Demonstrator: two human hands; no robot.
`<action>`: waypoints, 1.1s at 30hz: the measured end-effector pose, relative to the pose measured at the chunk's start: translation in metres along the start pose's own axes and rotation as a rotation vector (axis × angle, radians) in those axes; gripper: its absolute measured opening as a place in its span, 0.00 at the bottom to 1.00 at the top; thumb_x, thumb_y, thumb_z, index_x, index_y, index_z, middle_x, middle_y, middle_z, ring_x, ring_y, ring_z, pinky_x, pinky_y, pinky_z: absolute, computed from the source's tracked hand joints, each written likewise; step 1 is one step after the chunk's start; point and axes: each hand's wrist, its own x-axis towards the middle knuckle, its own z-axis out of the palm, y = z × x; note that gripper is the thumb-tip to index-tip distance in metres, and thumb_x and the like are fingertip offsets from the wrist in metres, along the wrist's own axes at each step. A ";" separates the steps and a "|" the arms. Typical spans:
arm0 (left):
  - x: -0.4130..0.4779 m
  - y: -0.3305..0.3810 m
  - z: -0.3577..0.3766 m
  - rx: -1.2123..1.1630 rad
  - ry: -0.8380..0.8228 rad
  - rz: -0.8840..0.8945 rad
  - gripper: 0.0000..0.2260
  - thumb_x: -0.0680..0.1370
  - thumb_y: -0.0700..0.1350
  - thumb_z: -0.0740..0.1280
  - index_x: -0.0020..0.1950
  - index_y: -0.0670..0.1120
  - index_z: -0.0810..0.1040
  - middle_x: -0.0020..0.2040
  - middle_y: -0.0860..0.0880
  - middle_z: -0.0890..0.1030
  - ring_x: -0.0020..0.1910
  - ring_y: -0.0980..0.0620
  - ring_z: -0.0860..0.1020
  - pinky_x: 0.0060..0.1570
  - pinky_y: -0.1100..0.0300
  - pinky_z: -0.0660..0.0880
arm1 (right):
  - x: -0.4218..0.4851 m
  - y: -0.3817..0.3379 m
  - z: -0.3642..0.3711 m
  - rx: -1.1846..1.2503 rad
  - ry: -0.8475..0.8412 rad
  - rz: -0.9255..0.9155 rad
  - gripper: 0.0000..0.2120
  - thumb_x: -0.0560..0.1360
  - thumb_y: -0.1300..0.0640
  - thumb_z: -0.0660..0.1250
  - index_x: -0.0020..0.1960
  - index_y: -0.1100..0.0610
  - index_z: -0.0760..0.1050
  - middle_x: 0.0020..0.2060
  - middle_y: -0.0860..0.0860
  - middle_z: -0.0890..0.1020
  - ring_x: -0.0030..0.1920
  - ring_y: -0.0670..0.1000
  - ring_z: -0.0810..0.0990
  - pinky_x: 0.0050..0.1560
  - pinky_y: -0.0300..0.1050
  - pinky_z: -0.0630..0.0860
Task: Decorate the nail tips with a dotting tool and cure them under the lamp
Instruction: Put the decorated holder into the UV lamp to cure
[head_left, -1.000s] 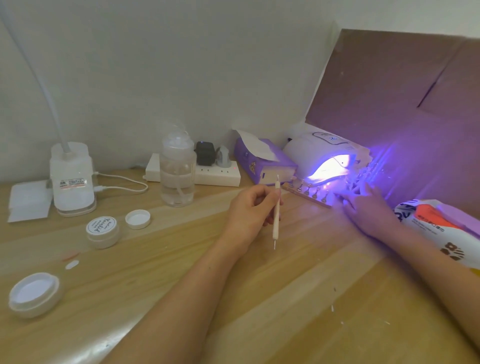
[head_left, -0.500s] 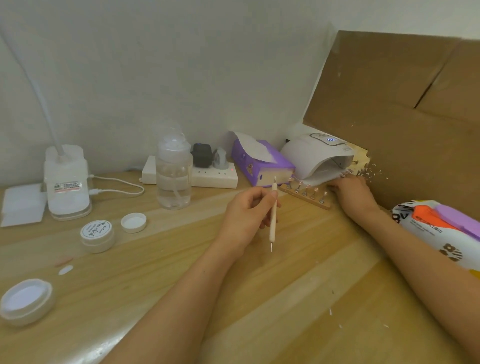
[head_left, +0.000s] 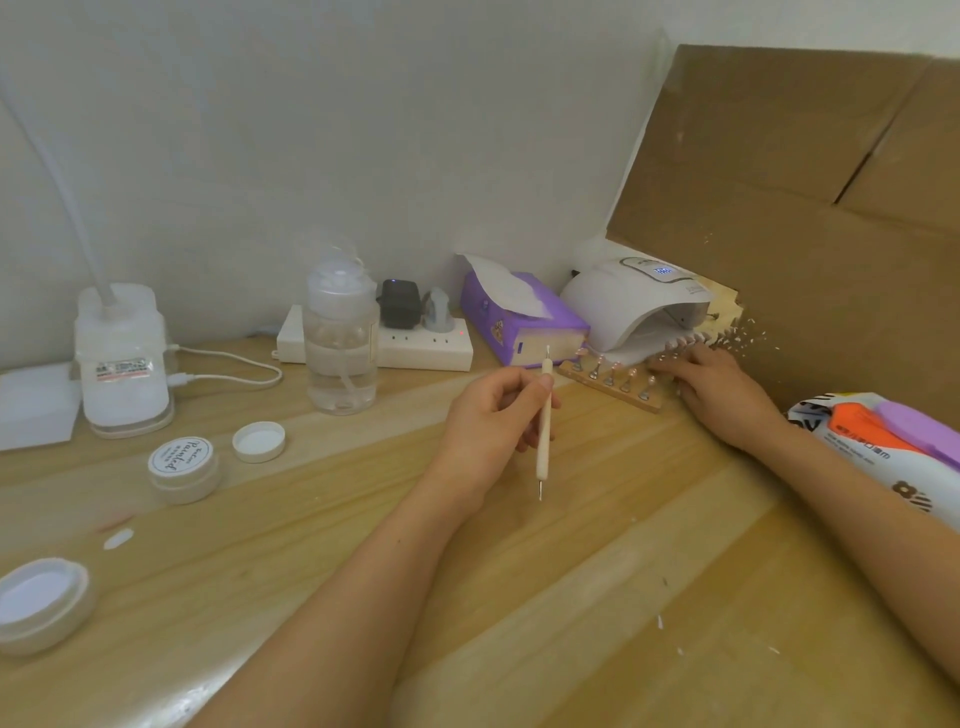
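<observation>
On the lid of a small white jar (head_left: 182, 465), far to the left of the curing lamp (head_left: 623, 306), the script word "Painted" can be read. A blue display (head_left: 664, 270) is lit on top of the lamp, but its digits cannot be made out. Print is seen on the wipes pack (head_left: 883, 441) to the right of the lamp and on a sticker on the white bottle-shaped base (head_left: 122, 358) far to its left, both too small to be read.

A second ago violet light was thrown from the lamp's mouth over the right hand and the cardboard (head_left: 779, 208) behind the lamp. That glow was gone half a second ago and the mouth is dark now. Both hands have been kept almost where they were.

The dotting tool (head_left: 544, 415) is pinched near its upper end by the left hand (head_left: 493, 415), in front and to the left of the lamp, nearly upright, its metal tip held down over the worktop (head_left: 623, 545). The wooden holder (head_left: 613, 382) with its row of nail tips lies just before the lamp's mouth, between the two hands. The right hand (head_left: 722, 395) is laid palm down at the holder's right end, fingers stretched towards the lamp's mouth, nothing seen gripped.
</observation>
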 end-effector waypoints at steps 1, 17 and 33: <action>0.000 0.000 0.000 0.001 -0.002 -0.001 0.11 0.82 0.45 0.63 0.43 0.41 0.79 0.31 0.50 0.78 0.30 0.56 0.76 0.31 0.69 0.71 | 0.002 0.000 0.001 0.016 -0.002 0.007 0.20 0.80 0.65 0.58 0.70 0.54 0.74 0.60 0.59 0.73 0.60 0.61 0.69 0.56 0.56 0.73; 0.001 0.000 0.000 0.009 -0.018 -0.001 0.11 0.82 0.45 0.63 0.42 0.43 0.79 0.29 0.52 0.78 0.30 0.56 0.76 0.31 0.68 0.71 | 0.007 0.006 -0.004 0.344 -0.071 0.286 0.17 0.77 0.70 0.60 0.64 0.62 0.74 0.54 0.60 0.77 0.54 0.60 0.76 0.52 0.51 0.74; 0.000 0.000 -0.001 0.014 -0.012 0.002 0.12 0.82 0.45 0.63 0.46 0.38 0.80 0.31 0.50 0.78 0.29 0.57 0.76 0.32 0.68 0.72 | -0.007 -0.005 -0.022 0.065 -0.060 0.098 0.08 0.72 0.64 0.70 0.51 0.59 0.75 0.48 0.54 0.75 0.43 0.52 0.76 0.42 0.46 0.72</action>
